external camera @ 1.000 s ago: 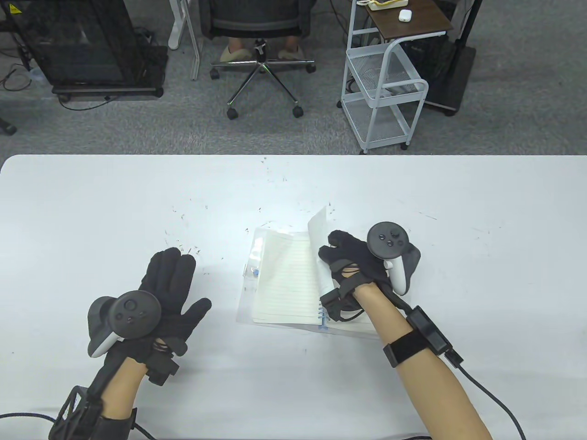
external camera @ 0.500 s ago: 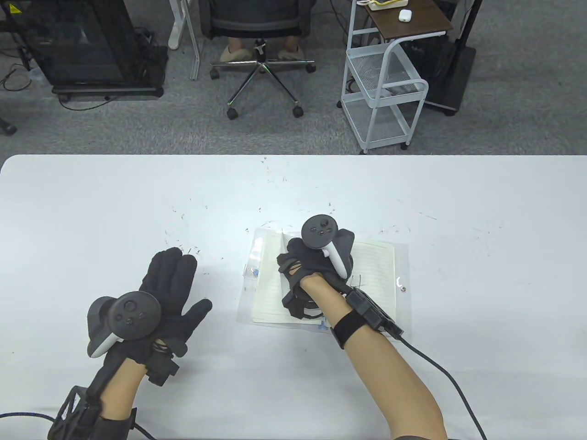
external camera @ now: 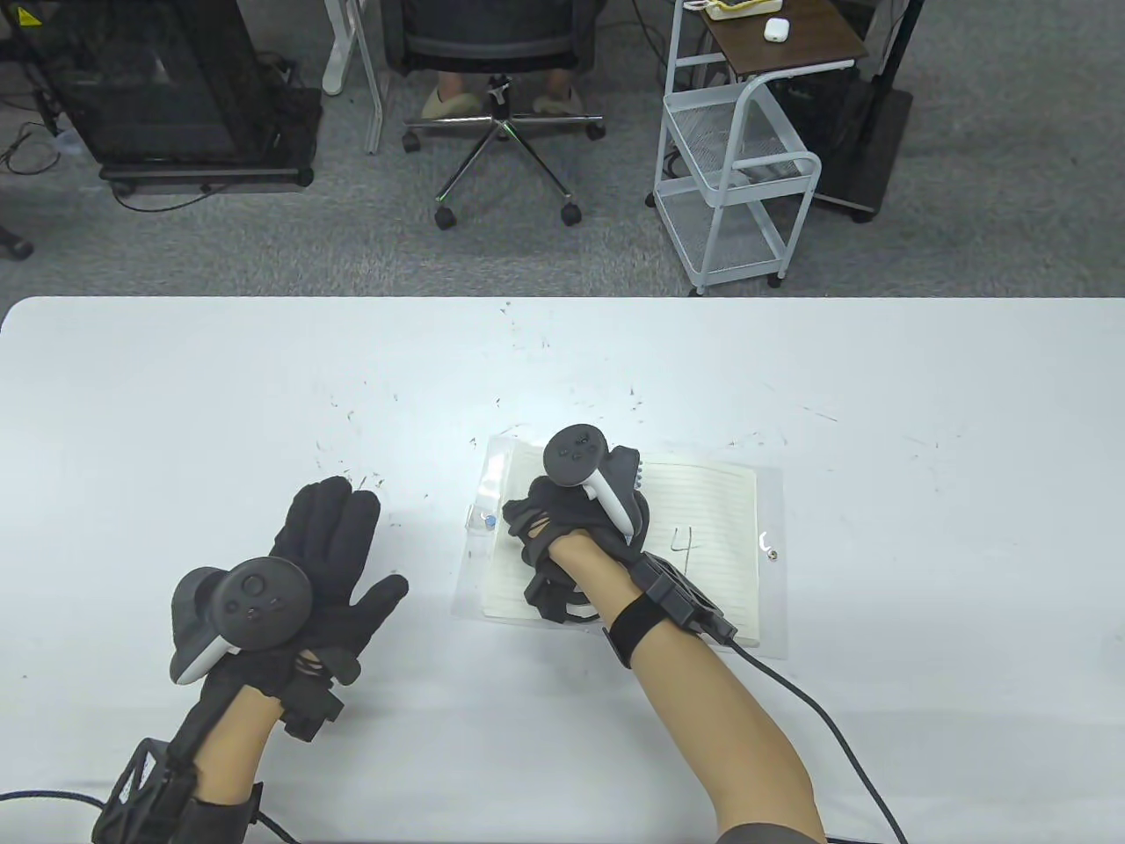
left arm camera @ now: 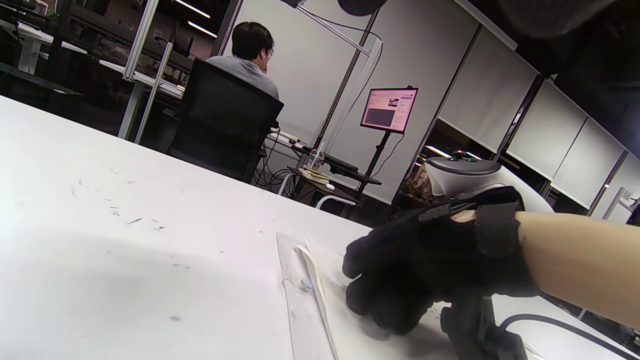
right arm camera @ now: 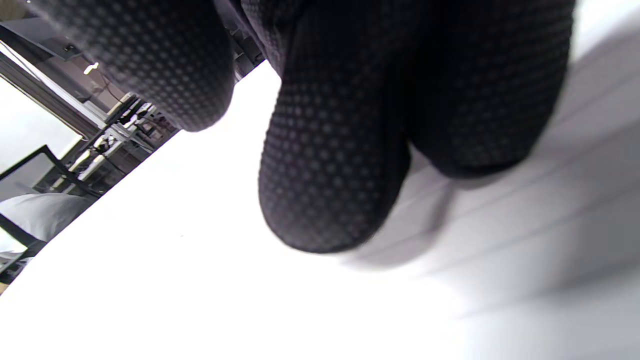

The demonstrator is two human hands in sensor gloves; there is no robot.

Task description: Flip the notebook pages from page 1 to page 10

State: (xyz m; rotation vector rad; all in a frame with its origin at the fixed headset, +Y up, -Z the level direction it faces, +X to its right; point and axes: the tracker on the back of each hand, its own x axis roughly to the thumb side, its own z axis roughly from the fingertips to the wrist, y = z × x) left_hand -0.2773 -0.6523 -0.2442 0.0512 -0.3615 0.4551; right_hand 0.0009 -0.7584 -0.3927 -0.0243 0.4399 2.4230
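Note:
The notebook (external camera: 712, 527) lies open in a clear plastic cover at the table's middle. Its lined right page bears a handwritten 4. My right hand (external camera: 527, 519) lies across the spine on the left page, its fingers bent down and pressing the turned leaf; it grips nothing. In the left wrist view this hand (left arm camera: 430, 270) sits on the notebook's left edge (left arm camera: 310, 280). In the right wrist view its fingertips (right arm camera: 330, 175) rest on the lined page (right arm camera: 525, 225). My left hand (external camera: 352, 545) lies flat and empty on the table, left of the notebook, fingers spread.
The white table (external camera: 176, 396) has small dark specks around the notebook. A cable (external camera: 817, 712) runs from my right wrist to the near edge. Beyond the far edge stand an office chair (external camera: 492, 53) and a white wire cart (external camera: 738, 149).
My right hand carried a lifted page from the right side over the spine and laid it on the left page. The right page with the 4 came into sight. The left hand stayed put.

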